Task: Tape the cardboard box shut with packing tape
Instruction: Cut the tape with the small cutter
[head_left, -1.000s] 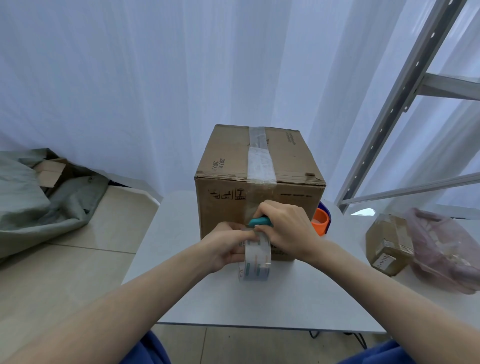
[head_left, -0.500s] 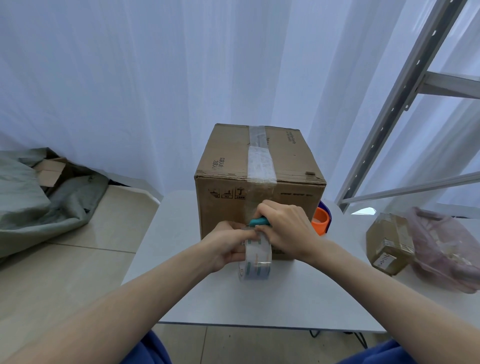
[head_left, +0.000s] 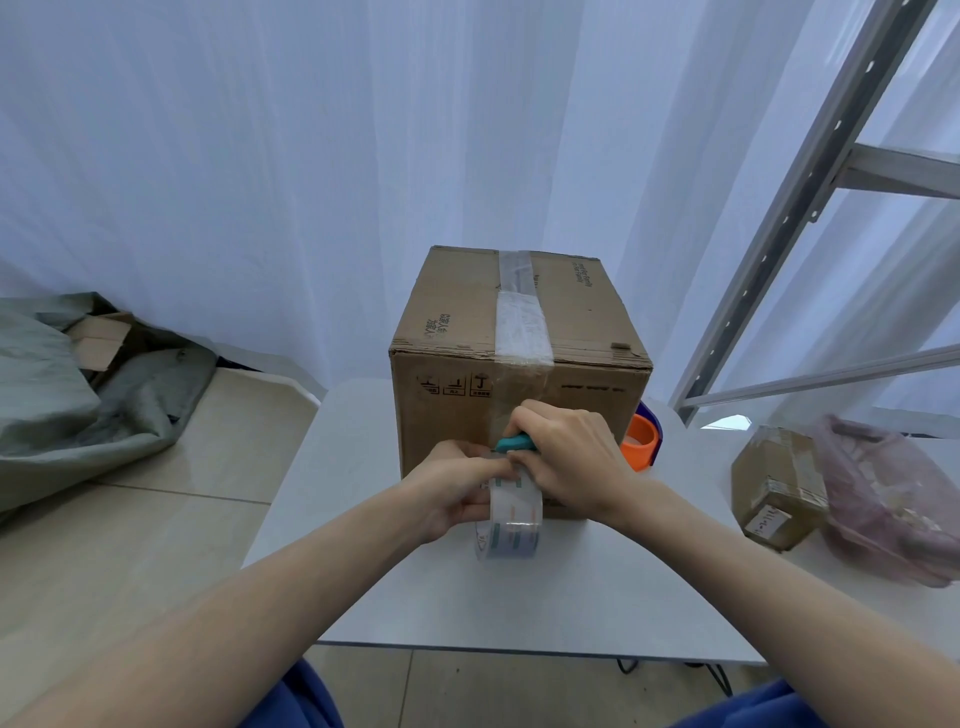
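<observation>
A brown cardboard box (head_left: 447, 332) stands on the white table (head_left: 545, 597), with a strip of clear tape (head_left: 519, 325) running along its top seam and down the front face. In front of the box my left hand (head_left: 452, 488) holds a roll of clear packing tape (head_left: 511, 525) upright against the table. My right hand (head_left: 571, 462) is closed around a small teal cutter (head_left: 514, 443), pressed at the tape just above the roll, low on the box's front. The blade is hidden by my fingers.
An orange tape roll (head_left: 640, 441) sits right of the box with something blue behind it. A small taped carton (head_left: 776, 483) and a pink plastic bag (head_left: 893, 499) lie at the right. A metal rack frame (head_left: 789, 208) leans at right; grey sacks (head_left: 67, 395) lie on the floor.
Both hands stay almost in place at the box's front. The right hand with the teal cutter has shifted very slightly; the roll has not moved.
</observation>
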